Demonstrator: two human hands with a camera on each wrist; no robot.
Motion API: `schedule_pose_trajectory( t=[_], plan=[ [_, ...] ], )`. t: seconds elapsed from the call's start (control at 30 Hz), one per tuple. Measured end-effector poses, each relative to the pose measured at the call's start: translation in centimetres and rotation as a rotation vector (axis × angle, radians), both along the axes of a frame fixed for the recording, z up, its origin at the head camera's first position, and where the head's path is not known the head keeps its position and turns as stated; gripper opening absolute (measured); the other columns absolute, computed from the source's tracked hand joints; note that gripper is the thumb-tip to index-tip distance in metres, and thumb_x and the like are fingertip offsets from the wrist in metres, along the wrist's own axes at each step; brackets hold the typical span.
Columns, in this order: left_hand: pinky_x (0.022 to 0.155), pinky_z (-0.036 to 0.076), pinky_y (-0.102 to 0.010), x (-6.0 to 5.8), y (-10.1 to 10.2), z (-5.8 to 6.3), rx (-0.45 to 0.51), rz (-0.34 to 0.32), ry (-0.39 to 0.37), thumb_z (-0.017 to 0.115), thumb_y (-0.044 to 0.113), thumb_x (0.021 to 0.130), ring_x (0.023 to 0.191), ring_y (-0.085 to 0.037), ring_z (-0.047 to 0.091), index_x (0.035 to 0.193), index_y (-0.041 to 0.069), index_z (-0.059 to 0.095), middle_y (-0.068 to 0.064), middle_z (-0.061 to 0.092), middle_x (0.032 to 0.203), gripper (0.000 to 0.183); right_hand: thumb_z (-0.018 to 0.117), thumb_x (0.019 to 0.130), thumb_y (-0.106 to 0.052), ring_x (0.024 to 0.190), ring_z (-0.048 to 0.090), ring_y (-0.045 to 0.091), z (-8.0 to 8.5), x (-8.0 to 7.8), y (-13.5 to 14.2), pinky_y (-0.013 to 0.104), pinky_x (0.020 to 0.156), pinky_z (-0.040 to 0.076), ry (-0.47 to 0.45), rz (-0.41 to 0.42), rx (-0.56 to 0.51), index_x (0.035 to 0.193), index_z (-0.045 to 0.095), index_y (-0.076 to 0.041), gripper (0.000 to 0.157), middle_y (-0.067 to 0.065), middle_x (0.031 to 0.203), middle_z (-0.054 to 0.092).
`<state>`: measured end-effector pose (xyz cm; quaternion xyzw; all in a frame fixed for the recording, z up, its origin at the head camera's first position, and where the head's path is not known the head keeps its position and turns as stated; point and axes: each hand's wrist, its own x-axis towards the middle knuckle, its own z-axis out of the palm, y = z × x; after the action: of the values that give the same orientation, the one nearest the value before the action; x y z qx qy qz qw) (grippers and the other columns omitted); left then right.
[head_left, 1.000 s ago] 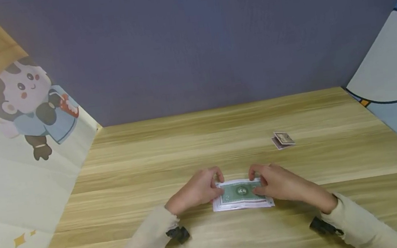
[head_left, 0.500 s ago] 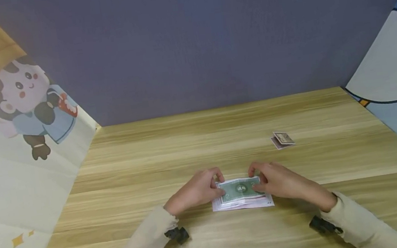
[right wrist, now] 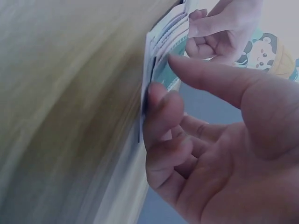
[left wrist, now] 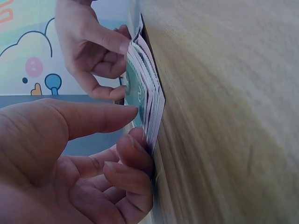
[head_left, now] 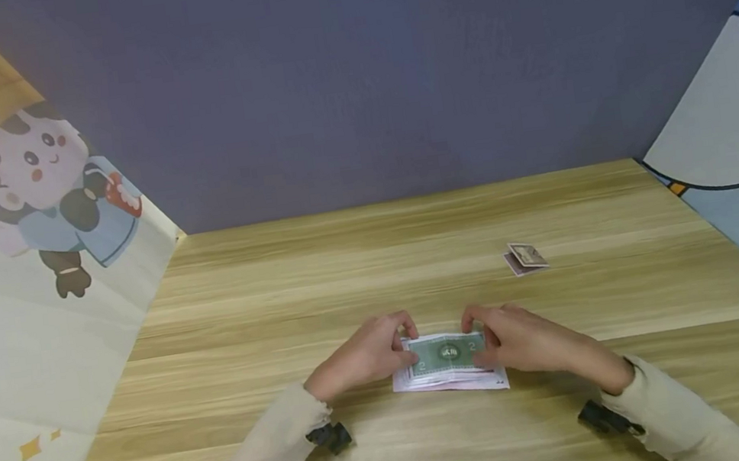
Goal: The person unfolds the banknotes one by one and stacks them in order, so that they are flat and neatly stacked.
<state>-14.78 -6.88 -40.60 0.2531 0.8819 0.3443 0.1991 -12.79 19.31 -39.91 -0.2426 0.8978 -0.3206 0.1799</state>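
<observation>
A stack of paper banknotes (head_left: 448, 354), a green one marked 2 on top, lies on the table between both hands. The left hand (head_left: 372, 349) grips its left end, thumb on the upper face and curled fingers at the far edge. At the other end the right hand (head_left: 517, 335) holds the stack the same way. Both wrist views show several layered notes (left wrist: 148, 88) with slightly uneven edges. A pinkish-white note (head_left: 458, 386) sticks out from under the stack on the near side. The thumb in the right wrist view meets the green note (right wrist: 170, 70).
A small folded brownish note (head_left: 527, 257) stands half-open on the wooden table (head_left: 319, 267), beyond the right hand. A dark blue-grey panel (head_left: 393, 81) rises at the table's back edge. Cartoon-printed walls (head_left: 73, 297) border the left and right sides.
The bottom note's right corner now shows a little more toward the near side, and the stack has tilted slightly. Both hands stay at its ends, almost unmoved.
</observation>
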Motion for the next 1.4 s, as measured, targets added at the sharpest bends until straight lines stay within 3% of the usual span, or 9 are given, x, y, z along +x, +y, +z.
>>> schedule_pose_trajectory(
  t=[0.2,0.4,0.63,1.0,1.23,1.4],
  plan=[
    [0.052,0.044,-0.022,0.0,0.0,0.0,0.005,-0.015,0.011,0.076,0.008,0.086,0.057,-0.008,0.052,0.104,0.008,0.060,0.001,0.059,0.069,0.024,0.083,0.080,-0.038,0.053,0.048,0.009,0.6,0.7,-0.3,0.024,0.046,0.038,-0.059,0.011,0.043,0.120,0.054,-0.012,0.056,-0.004,0.067,0.056],
    [0.051,0.044,-0.022,0.0,0.1,0.0,0.012,-0.014,0.009,0.076,0.008,0.085,0.057,-0.008,0.052,0.103,0.008,0.060,0.001,0.059,0.069,0.024,0.089,0.070,-0.045,0.072,0.051,0.013,0.8,1.5,-1.2,0.031,0.061,0.043,0.018,-0.029,0.208,0.129,0.051,-0.017,0.075,-0.002,0.083,0.058],
    [0.052,0.045,-0.022,0.1,0.1,0.2,-0.018,-0.010,0.015,0.076,0.012,0.087,0.058,-0.008,0.052,0.106,0.010,0.061,0.002,0.059,0.071,0.024,0.086,0.076,-0.039,0.065,0.047,0.012,0.8,1.6,-1.1,0.029,0.056,0.038,0.095,-0.013,0.255,0.131,0.052,-0.015,0.069,-0.004,0.073,0.051],
    [0.052,0.045,-0.024,0.2,0.1,0.4,-0.018,0.001,0.008,0.075,0.013,0.088,0.058,-0.009,0.051,0.107,0.012,0.060,0.001,0.058,0.073,0.024,0.084,0.079,-0.036,0.070,0.049,0.010,0.9,1.0,-0.1,0.028,0.058,0.042,0.141,0.013,0.230,0.135,0.052,-0.013,0.069,-0.005,0.081,0.056],
    [0.051,0.045,-0.023,0.2,0.0,0.5,-0.003,0.010,0.014,0.075,0.011,0.088,0.058,-0.009,0.052,0.108,0.010,0.061,0.001,0.060,0.072,0.024,0.082,0.080,-0.041,0.062,0.048,0.006,1.3,0.7,0.3,0.024,0.054,0.041,0.112,0.053,0.148,0.136,0.051,-0.013,0.070,-0.008,0.073,0.054],
    [0.045,0.039,-0.021,0.0,-0.4,1.5,0.029,0.043,0.042,0.071,0.011,0.091,0.052,-0.007,0.047,0.111,0.008,0.062,0.001,0.056,0.067,0.022,0.073,0.092,-0.034,0.059,0.052,0.006,2.4,-0.2,1.4,0.026,0.051,0.045,0.096,0.015,0.036,0.132,0.057,-0.006,0.051,-0.007,0.072,0.058]
  ],
)
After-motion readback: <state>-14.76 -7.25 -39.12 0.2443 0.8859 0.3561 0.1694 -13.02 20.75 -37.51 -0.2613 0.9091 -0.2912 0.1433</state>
